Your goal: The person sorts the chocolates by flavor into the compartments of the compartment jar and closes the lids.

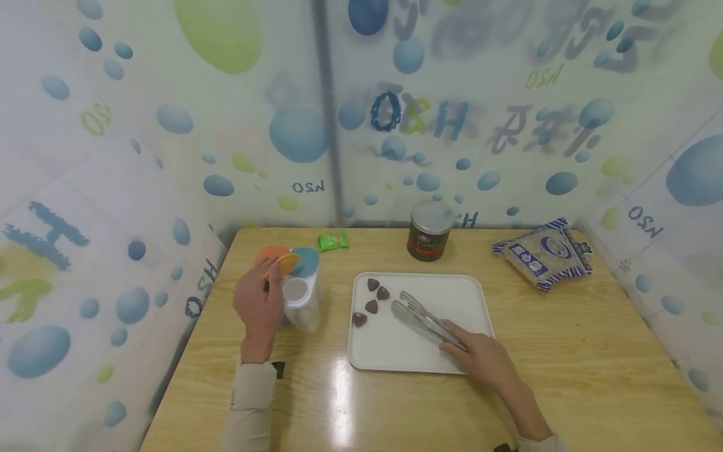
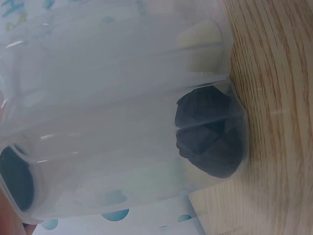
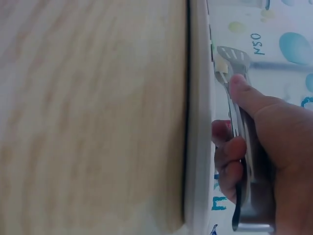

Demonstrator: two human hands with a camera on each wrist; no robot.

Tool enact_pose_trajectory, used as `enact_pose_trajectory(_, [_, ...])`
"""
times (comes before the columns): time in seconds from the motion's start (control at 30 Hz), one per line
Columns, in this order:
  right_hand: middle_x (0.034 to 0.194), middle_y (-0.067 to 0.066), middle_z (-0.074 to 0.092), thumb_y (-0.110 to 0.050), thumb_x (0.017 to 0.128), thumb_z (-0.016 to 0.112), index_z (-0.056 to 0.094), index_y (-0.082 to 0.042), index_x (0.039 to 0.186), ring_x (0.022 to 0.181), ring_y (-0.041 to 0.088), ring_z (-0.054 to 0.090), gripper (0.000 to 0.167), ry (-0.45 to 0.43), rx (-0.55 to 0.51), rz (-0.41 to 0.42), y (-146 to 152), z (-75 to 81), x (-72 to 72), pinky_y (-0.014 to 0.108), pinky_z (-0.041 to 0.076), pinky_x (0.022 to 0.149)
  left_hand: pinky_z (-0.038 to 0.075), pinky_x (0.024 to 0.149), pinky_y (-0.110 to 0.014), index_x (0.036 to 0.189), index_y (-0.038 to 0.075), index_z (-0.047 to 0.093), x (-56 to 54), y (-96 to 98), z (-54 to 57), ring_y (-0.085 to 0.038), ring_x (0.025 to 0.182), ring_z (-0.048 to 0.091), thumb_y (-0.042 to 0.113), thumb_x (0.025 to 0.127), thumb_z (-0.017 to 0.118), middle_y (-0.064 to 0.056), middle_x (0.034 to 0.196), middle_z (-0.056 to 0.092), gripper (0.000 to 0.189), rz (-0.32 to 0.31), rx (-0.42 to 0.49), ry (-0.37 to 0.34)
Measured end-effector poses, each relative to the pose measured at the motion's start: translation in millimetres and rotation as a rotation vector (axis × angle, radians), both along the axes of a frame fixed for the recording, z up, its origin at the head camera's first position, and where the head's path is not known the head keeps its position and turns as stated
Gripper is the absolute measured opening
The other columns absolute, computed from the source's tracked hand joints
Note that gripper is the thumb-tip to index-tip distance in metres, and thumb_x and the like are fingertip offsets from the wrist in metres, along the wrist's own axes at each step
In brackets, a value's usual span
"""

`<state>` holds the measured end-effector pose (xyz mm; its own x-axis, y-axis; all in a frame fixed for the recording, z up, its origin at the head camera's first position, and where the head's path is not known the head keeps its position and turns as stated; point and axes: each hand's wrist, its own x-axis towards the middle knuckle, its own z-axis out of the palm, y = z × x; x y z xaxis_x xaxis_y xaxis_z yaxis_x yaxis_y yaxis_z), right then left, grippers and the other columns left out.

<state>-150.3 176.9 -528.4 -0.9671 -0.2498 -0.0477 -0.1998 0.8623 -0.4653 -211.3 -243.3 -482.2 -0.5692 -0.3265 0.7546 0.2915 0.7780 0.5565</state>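
Here, left hand (image 1: 258, 304) pinches yellow lid (image 1: 290, 262), leaving container (image 1: 305, 315) partly uncovered; right hand (image 1: 484, 359) grips tongs (image 1: 427, 322) over tray (image 1: 460, 290), presumably for control.

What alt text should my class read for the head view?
A person's right grip holds metal tongs over a white tray bearing four dark pieces; the left grip pinches an orange-yellow lid by a container's open mouth. Farther back on the wooden table are a dark can, a green packet and a larger packet.

Metal tongs (image 3: 253, 147), tips apart; yellow-orange lid (image 1: 289, 263), seemingly raised
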Motion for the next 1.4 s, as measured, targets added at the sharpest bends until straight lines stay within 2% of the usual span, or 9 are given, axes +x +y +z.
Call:
enact_pose_trajectory(0.17, [0.086, -0.001, 0.065, -0.050, 0.095, 0.060, 0.056, -0.023, 0.143, 0.059, 0.006, 0.043, 0.055, 0.049, -0.062, 0.040, -10, 7.1, -4.2, 0.024, 0.035, 0.059, 0.050, 0.067, -0.052, 0.106, 0.007, 0.078, 2.2, -1.1, -1.0, -0.038, 0.086, 0.071, 0.038, 0.102, 0.052, -0.015, 0.102, 0.077, 0.040, 0.008, 0.014, -0.016])
enact_pose_trajectory(0.3, [0.101, 0.000, 0.073, -0.047, 0.095, 0.062, 0.057, -0.024, 0.142, 0.065, 0.005, 0.049, 0.053, 0.132, -0.095, 0.083, -22, 16.1, -9.7, 0.023, 0.038, 0.061, 0.049, 0.065, -0.051, 0.107, 0.007, 0.078, 2.7, -1.6, -1.0, -0.037, 0.084, 0.071, 0.035, 0.102, 0.053, -0.015, 0.100, 0.077, 0.038, 0.000, 0.005, -0.021])
enact_pose_trajectory(0.4, [0.101, -0.002, 0.073, -0.048, 0.095, 0.062, 0.056, -0.025, 0.143, 0.068, 0.007, 0.050, 0.054, 0.148, -0.114, 0.102, -33, 24.2, -15.5, 0.025, 0.040, 0.063, 0.048, 0.063, -0.052, 0.107, 0.005, 0.077, 2.1, -1.9, -0.9, -0.038, 0.081, 0.070, 0.036, 0.102, 0.053, -0.016, 0.099, 0.076, 0.039, 0.001, 0.005, -0.006])
enact_pose_trajectory(0.57, [0.084, -0.007, 0.065, -0.049, 0.095, 0.062, 0.054, -0.026, 0.144, 0.063, 0.006, 0.047, 0.055, 0.163, -0.129, 0.134, -53, 36.6, -26.4, 0.022, 0.037, 0.059, 0.051, 0.070, -0.055, 0.106, 0.005, 0.078, 0.6, -2.1, -0.9, -0.040, 0.087, 0.072, 0.039, 0.102, 0.052, -0.017, 0.100, 0.076, 0.043, 0.021, 0.012, 0.016])
enact_pose_trajectory(0.73, [0.063, -0.012, 0.045, -0.051, 0.094, 0.062, 0.052, -0.029, 0.146, 0.056, 0.004, 0.038, 0.057, 0.201, -0.113, 0.234, -81, 57.4, -36.7, 0.021, 0.032, 0.052, 0.043, 0.057, -0.046, 0.093, 0.006, 0.077, -2.3, -2.9, 0.6, -0.034, 0.069, 0.066, 0.041, 0.103, 0.049, -0.014, 0.086, 0.075, 0.046, 0.031, -0.012, 0.036])
enact_pose_trajectory(0.93, [0.061, -0.014, 0.041, -0.049, 0.094, 0.062, 0.052, -0.032, 0.145, 0.051, 0.001, 0.030, 0.055, 0.245, -0.127, 0.342, -112, 74.3, -46.8, 0.020, 0.030, 0.049, 0.041, 0.054, -0.044, 0.082, 0.005, 0.073, -6.0, -0.6, 1.3, -0.032, 0.066, 0.065, 0.044, 0.103, 0.046, -0.012, 0.083, 0.073, 0.052, 0.020, -0.029, 0.042])
enact_pose_trajectory(1.0, [0.061, -0.014, 0.041, -0.049, 0.094, 0.062, 0.053, -0.032, 0.144, 0.051, 0.001, 0.030, 0.053, 0.244, -0.130, 0.363, -120, 77.9, -49.1, 0.020, 0.030, 0.049, 0.043, 0.055, -0.044, 0.089, 0.006, 0.076, -6.1, 0.0, 1.8, -0.032, 0.068, 0.067, 0.045, 0.103, 0.045, -0.012, 0.087, 0.075, 0.052, 0.018, -0.032, 0.041])
enact_pose_trajectory(1.27, [0.058, -0.013, 0.045, -0.050, 0.096, 0.059, 0.053, -0.027, 0.145, 0.051, 0.004, 0.037, 0.055, 0.233, -0.070, 0.429, -143, 80.7, -54.7, 0.021, 0.032, 0.049, 0.034, 0.049, -0.041, 0.073, 0.008, 0.069, -5.1, 1.1, 4.2, -0.026, 0.058, 0.059, 0.045, 0.104, 0.045, -0.008, 0.077, 0.071, 0.053, 0.029, -0.032, 0.022])
enact_pose_trajectory(1.4, [0.057, -0.012, 0.047, -0.051, 0.097, 0.057, 0.052, -0.026, 0.146, 0.050, 0.003, 0.037, 0.055, 0.216, -0.046, 0.454, -148, 78.2, -55.6, 0.021, 0.033, 0.049, 0.040, 0.052, -0.044, 0.075, 0.010, 0.071, -3.8, 0.6, 3.1, -0.028, 0.064, 0.065, 0.044, 0.103, 0.047, -0.007, 0.080, 0.073, 0.051, 0.025, -0.019, 0.017])
